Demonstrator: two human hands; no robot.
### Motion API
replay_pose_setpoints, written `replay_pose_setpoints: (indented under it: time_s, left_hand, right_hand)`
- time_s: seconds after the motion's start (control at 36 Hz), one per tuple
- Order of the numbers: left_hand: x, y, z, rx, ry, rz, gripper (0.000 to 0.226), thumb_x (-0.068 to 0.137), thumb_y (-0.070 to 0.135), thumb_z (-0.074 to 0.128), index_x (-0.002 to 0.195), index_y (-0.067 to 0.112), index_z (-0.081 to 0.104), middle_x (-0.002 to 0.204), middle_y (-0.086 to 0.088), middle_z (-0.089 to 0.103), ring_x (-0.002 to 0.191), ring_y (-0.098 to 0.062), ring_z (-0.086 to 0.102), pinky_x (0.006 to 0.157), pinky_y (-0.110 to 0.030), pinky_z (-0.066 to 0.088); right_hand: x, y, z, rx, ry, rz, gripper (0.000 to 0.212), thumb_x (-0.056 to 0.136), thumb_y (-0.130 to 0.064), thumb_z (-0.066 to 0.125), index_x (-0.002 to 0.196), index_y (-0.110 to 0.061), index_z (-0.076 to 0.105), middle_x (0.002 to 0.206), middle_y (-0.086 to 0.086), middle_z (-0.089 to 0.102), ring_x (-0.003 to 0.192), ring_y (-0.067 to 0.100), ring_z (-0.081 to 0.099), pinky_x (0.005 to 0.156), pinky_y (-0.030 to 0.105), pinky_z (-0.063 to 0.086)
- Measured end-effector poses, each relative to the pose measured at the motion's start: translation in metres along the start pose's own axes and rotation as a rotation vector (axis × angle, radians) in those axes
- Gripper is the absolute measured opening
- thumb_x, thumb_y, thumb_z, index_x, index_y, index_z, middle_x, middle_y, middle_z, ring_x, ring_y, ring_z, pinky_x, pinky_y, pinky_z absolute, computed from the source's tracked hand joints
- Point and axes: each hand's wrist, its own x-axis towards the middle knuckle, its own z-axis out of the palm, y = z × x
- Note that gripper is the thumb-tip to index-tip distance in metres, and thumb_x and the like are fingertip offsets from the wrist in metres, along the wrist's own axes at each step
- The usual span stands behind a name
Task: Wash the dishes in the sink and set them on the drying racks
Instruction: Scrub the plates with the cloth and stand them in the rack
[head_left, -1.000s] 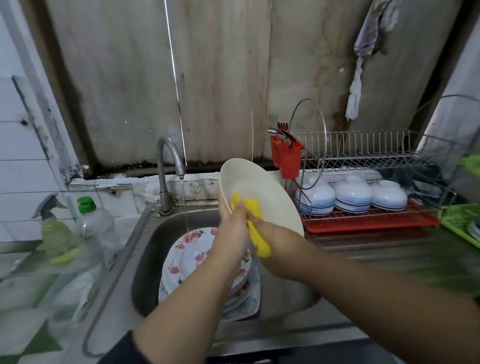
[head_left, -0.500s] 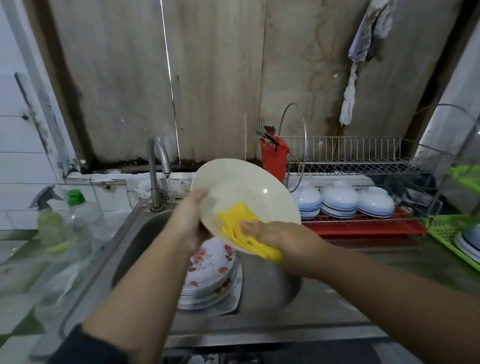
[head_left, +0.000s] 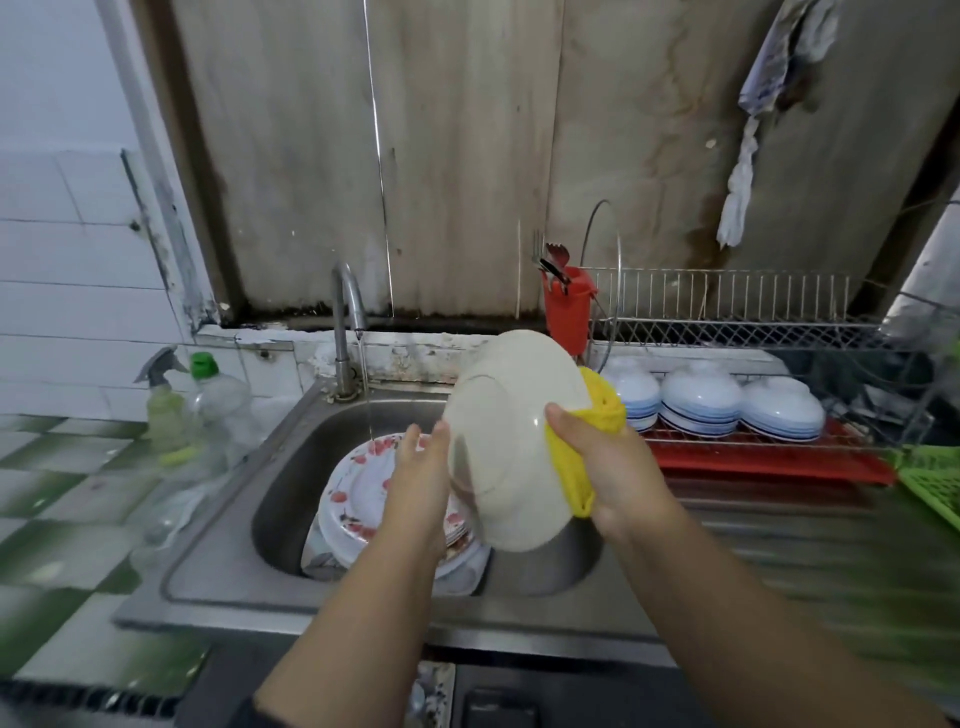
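Two hands are up over the sink (head_left: 291, 467), and between them you hold a cream plate (head_left: 506, 441) tilted almost on edge, its underside turned toward you. Your left hand (head_left: 421, 467) meets the plate's left rim with fingers (head_left: 440, 436) that look straight and close together; whether the thumb hooks round the rim you cannot tell from this angle. Your right hand (head_left: 608, 467) has its fingers clamped on a yellow cloth (head_left: 597, 415), thumb pressed on the plate's near face while the cloth wraps round the right rim and bulges out behind it.

Below the plate, a stack of flower-patterned plates (head_left: 358, 499) leans inside the basin. A thin stream of water runs from the tap (head_left: 345, 312) down onto that stack.

To your right on the surface stands a wire drying rack (head_left: 727, 327) over a red tray (head_left: 769, 462), with three stacks of blue-banded bowls (head_left: 701, 395) upside down on its lower tier. A red cutlery holder (head_left: 566, 312) hangs at the rack's left end. A green basket (head_left: 935, 483) shows at the far right edge.

To your left, a spray bottle (head_left: 161, 400) and a green-capped bottle (head_left: 218, 395) stand just beside each other near the sink.
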Motion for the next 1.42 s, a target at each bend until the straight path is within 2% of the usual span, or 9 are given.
replay_pose_setpoints:
  time_s: [0.25, 0.36, 0.56, 0.61, 0.67, 0.72, 0.89, 1.25, 1.42]
  left_hand:
    - [-0.007, -0.019, -0.010, -0.587, -0.049, -0.199, 0.028, 0.097, 0.042, 0.044, 0.095, 0.020, 0.062, 0.070, 0.004, 0.072, 0.057, -0.013, 0.068, 0.054, -0.031, 0.046]
    - [-0.010, -0.010, -0.019, -0.613, 0.047, -0.107, 0.025, 0.096, 0.033, 0.053, 0.109, 0.013, 0.060, 0.080, -0.001, 0.074, 0.074, -0.018, 0.070, 0.064, -0.040, 0.054]
    - [-0.015, 0.006, -0.035, -0.383, 0.244, 0.174, 0.026, 0.097, 0.035, 0.051, 0.111, 0.014, 0.057, 0.090, 0.004, 0.065, 0.078, -0.010, 0.061, 0.047, -0.014, 0.048]
    - [-0.018, 0.007, -0.033, -0.229, 0.273, 0.257, 0.020, 0.097, 0.034, 0.048, 0.105, 0.017, 0.056, 0.083, 0.008, 0.061, 0.072, -0.004, 0.056, 0.047, -0.012, 0.043]
    - [-0.019, 0.005, -0.027, -0.142, 0.254, 0.280, 0.026, 0.096, 0.038, 0.048, 0.105, 0.016, 0.060, 0.086, 0.005, 0.065, 0.079, -0.010, 0.061, 0.063, -0.021, 0.046]
    - [-0.016, 0.003, -0.024, -0.116, 0.257, 0.284, 0.031, 0.094, 0.042, 0.049, 0.103, 0.016, 0.064, 0.091, 0.002, 0.068, 0.087, -0.017, 0.064, 0.078, -0.031, 0.049]
    - [-0.012, 0.014, -0.035, -0.227, 0.279, 0.331, 0.022, 0.099, 0.031, 0.046, 0.099, 0.015, 0.062, 0.079, 0.009, 0.065, 0.072, -0.003, 0.062, 0.064, -0.020, 0.048]
    - [-0.004, 0.027, -0.028, -0.251, 0.257, 0.329, 0.020, 0.098, 0.029, 0.049, 0.084, 0.020, 0.061, 0.077, 0.008, 0.067, 0.074, -0.008, 0.063, 0.072, -0.028, 0.049]
    - [-0.009, 0.024, -0.025, -0.095, 0.179, 0.284, 0.021, 0.095, 0.038, 0.052, 0.084, 0.024, 0.062, 0.079, 0.011, 0.066, 0.081, -0.011, 0.063, 0.077, -0.033, 0.049]
  right_hand:
    - [0.007, 0.015, -0.024, 0.155, 0.128, 0.246, 0.035, 0.076, -0.042, 0.069, 0.100, -0.017, 0.068, 0.093, 0.006, 0.074, 0.077, 0.021, 0.071, 0.060, 0.036, 0.058]
    - [0.014, 0.020, -0.033, -0.066, 0.196, 0.250, 0.033, 0.084, -0.045, 0.066, 0.089, -0.012, 0.066, 0.090, 0.011, 0.069, 0.079, 0.027, 0.066, 0.076, 0.042, 0.052]
    - [0.024, 0.007, -0.013, -0.498, 0.078, -0.162, 0.021, 0.099, -0.022, 0.045, 0.085, -0.020, 0.061, 0.046, 0.005, 0.042, 0.037, 0.014, 0.040, 0.035, 0.017, 0.032]
    - [0.033, 0.005, 0.004, -0.606, 0.006, -0.232, 0.026, 0.097, -0.028, 0.048, 0.109, -0.010, 0.063, 0.058, -0.004, 0.054, 0.043, -0.001, 0.048, 0.044, 0.015, 0.039]
    - [0.037, 0.009, 0.020, -0.771, -0.098, -0.232, 0.045, 0.095, -0.035, 0.053, 0.137, -0.022, 0.050, 0.118, -0.001, 0.064, 0.100, 0.004, 0.061, 0.084, 0.024, 0.050]
    - [0.023, 0.016, 0.033, -0.917, -0.249, -0.320, 0.050, 0.093, -0.035, 0.055, 0.141, -0.032, 0.041, 0.153, -0.015, 0.027, 0.139, 0.006, 0.028, 0.112, 0.024, 0.024]
    - [-0.001, 0.055, -0.007, -0.855, -0.642, -0.591, 0.044, 0.084, -0.059, 0.055, 0.125, -0.046, 0.044, 0.143, -0.025, 0.028, 0.142, -0.001, 0.017, 0.115, 0.015, 0.010]
    - [0.007, 0.042, 0.013, -0.891, -0.666, -0.669, 0.055, 0.084, -0.062, 0.049, 0.134, -0.044, 0.035, 0.147, -0.027, 0.017, 0.143, -0.002, 0.008, 0.117, 0.022, 0.006]
    - [0.046, 0.016, 0.018, -0.846, -0.412, -0.369, 0.057, 0.091, -0.043, 0.049, 0.143, -0.034, 0.027, 0.157, -0.009, 0.009, 0.146, 0.009, 0.004, 0.119, 0.032, 0.007]
